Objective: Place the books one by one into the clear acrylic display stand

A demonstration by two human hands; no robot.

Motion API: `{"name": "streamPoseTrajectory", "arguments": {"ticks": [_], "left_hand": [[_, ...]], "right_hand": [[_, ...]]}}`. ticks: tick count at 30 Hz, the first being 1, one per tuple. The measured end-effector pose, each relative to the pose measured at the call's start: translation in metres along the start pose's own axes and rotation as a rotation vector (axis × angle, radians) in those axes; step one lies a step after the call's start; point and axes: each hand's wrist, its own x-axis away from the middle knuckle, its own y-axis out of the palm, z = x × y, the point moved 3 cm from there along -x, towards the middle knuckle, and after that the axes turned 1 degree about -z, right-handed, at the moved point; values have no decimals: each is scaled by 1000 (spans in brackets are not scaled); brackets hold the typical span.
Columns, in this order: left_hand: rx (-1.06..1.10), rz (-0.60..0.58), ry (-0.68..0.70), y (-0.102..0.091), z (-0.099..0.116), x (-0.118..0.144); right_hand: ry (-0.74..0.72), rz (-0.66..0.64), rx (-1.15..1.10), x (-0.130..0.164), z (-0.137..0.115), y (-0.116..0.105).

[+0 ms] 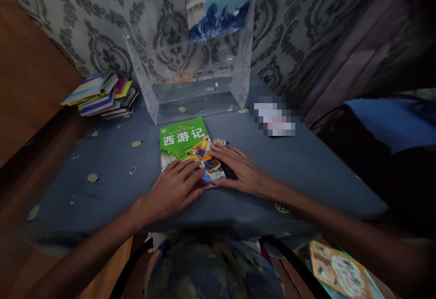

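A green picture book (184, 142) with white Chinese characters on its cover lies flat on the blue-grey tablecloth (299, 162), just in front of me. My left hand (175, 190) rests palm down on the book's near left corner, fingers spread. My right hand (235, 167) lies flat on the book's near right edge, fingers pointing left across the cover. Neither hand grips the book; both press on top of it. The lower part of the cover is hidden under my hands.
A clear acrylic stand (197, 85) rises behind the book against the patterned wall. A slanted stack of books (102, 97) sits at the table's far left. A blurred white object (274, 118) lies far right. Another picture book (340, 271) lies low at right.
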Motion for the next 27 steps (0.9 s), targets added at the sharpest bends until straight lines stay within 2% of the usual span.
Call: {"name": "streamPoseTrajectory", "arguments": {"ticks": [3,8,12,15,20,27], "left_hand": [[56,-50,-28,10,-17,-16],[82,-111,-122,32,-64,-67],[77,-80,-188,44,-96,-102],[84,-49,-184,49,-104,-111],[137,-41,-185,49,-112,-92],[224,-16,-314,42,-150,-27]], "right_hand": [[-11,30,6,0,0,0],[0,44,-3,0,-2,-1],[19,12,-3,1,-4,-4],[22,-4,0,1,-4,-4],[40,7,-8,-1,-1,-3],[35,-1,-24,0,0,-2]]}}
